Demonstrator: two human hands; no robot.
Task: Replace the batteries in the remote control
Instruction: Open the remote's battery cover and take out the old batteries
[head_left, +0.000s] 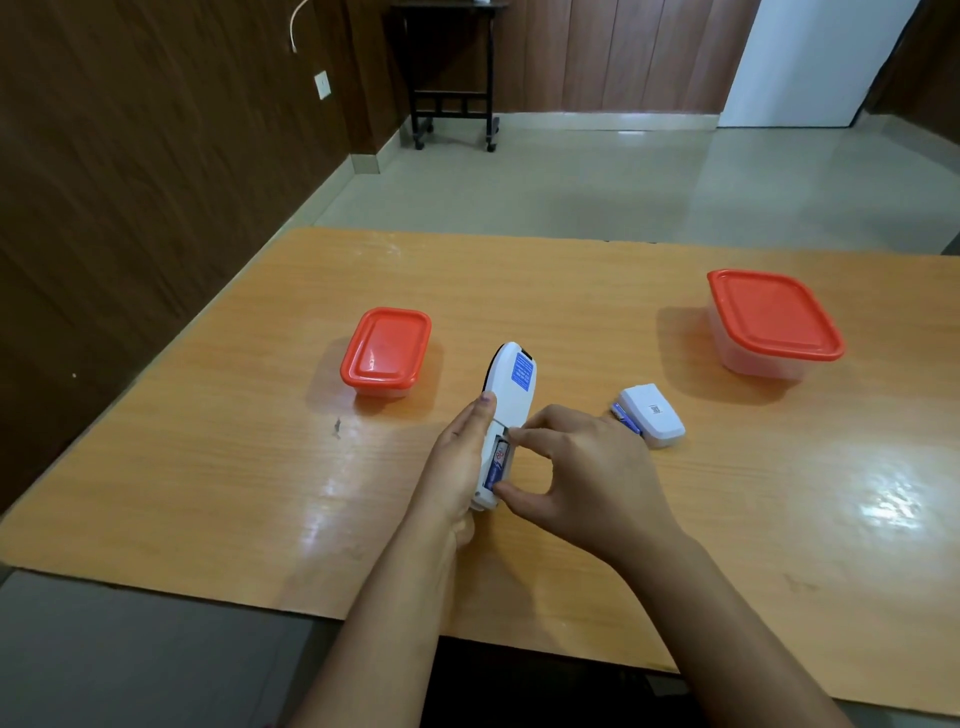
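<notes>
Two risks are standing out right now. First, the battery (496, 464) sitting in the open compartment (500, 441) of the remote control (511, 382) could be springing off its contact and jumping out, prob. if the right hand (582, 467) is levering one end too hard or easing its pinch unevenly. From there it'd be rolling across the glossy table (234, 493), maybe off the near edge. Second, polarity: I can't tell whether this cell is going in or coming out, and any +/- marks are too small to read, so it could be getting seated backwards. Third, the loose batteries (623, 418) are lying right against the detached battery cover (653, 415). Old vs. new could be getting mixed up, since nothing is keeping them apart.

As for positions, the left hand (457, 467) is gripping the remote control from its left side, back face up. Its thumb is lying along the edge and its fingers are wrapping underneath, mostly hidden. The remote's near end is sitting in that palm w/ the far end pointing away from the person. Whether it's resting on the table or hovering just above, I can't tell.

The right hand is pinching the battery, w/ the index tip pressing at the far end, the thumb tip at the near end, and the other fingers curling loosely. So the remote control is lying btwn both hands, w/ the compartment directly under the right hand's fingertips. The battery cover & loose batteries are waiting just beyond that hand's knuckles, to the right.
</notes>
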